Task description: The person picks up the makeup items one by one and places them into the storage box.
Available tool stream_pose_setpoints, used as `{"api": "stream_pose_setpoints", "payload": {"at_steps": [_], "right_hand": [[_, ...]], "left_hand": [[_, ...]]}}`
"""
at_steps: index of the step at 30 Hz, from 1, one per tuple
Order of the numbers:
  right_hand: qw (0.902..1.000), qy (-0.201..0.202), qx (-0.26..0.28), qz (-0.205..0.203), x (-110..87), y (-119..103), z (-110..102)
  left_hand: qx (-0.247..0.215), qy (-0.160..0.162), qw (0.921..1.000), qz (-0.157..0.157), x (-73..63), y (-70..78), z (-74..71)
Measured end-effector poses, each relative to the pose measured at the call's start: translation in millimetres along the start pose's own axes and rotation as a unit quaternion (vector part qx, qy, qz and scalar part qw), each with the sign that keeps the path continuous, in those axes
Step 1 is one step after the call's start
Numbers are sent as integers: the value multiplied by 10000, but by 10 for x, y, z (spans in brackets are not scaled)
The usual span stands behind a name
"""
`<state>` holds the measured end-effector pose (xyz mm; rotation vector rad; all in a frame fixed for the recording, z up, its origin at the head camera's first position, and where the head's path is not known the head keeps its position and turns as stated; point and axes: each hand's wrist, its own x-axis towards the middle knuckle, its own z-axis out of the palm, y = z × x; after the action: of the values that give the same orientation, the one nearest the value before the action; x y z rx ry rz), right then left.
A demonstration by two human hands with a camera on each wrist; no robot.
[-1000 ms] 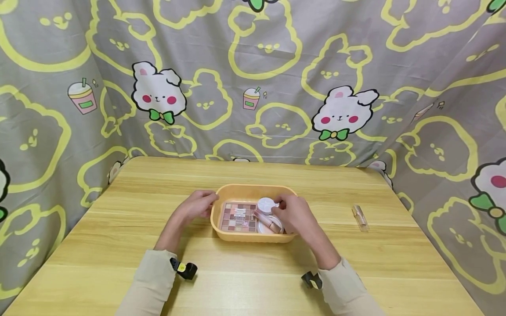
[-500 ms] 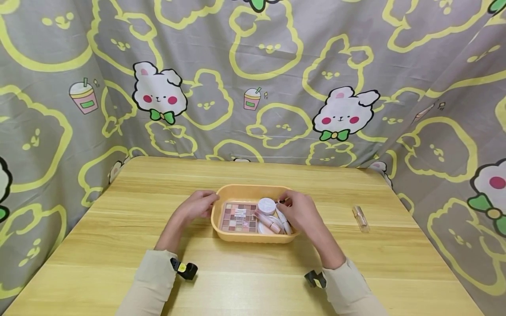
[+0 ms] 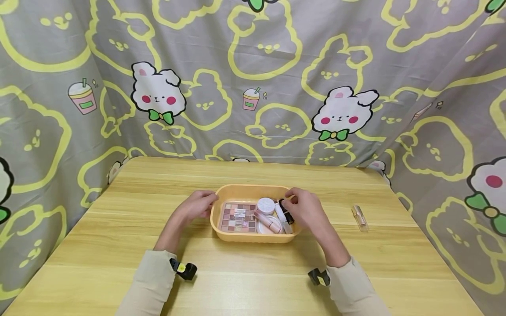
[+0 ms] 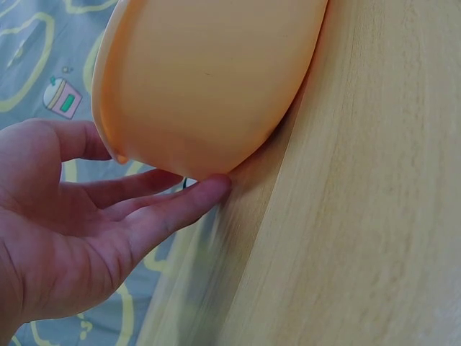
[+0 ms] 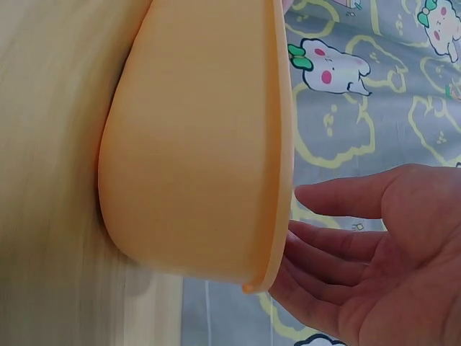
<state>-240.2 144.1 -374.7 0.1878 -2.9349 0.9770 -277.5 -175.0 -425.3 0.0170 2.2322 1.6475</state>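
Observation:
An orange plastic basket [image 3: 253,238] sits mid-table, holding makeup. My left hand [image 3: 197,204] grips its left end at the rim; in the left wrist view that hand's fingers [image 4: 205,191] lie against the end wall. In the basket are a tiled eyeshadow palette [image 3: 238,217], a round white container [image 3: 266,205], a pinkish lip tube [image 3: 268,222] across a round white compact [image 3: 262,227], a white tube [image 3: 280,212] and a black tube [image 3: 287,214]. My right hand [image 3: 306,208] is over the right rim, fingertips beside the black tube. In the right wrist view, its thumb stands apart from its fingers.
A clear-and-gold lip tube [image 3: 360,218] lies on the wooden table [image 3: 245,281] right of the basket. A patterned grey curtain [image 3: 221,57] encloses the table's back and sides. Black wrist cameras [image 3: 189,271] hang at both cuffs.
My right hand has drawn back rightward from the round white container to the right rim, uncovering the white and black tubes. My left hand and the basket have stayed put.

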Motion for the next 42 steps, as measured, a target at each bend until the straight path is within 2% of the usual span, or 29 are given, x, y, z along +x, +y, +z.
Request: {"api": "stream_pose_setpoints", "payload": {"at_steps": [26,42], "right_hand": [[9999,97,59,29,5,174,-214],[9995,226,69,198,46,343,-351]], "left_hand": [[50,16,10000,18,4,-10,-2],[-7,9,10000,-1,-7,-4,4]]}}
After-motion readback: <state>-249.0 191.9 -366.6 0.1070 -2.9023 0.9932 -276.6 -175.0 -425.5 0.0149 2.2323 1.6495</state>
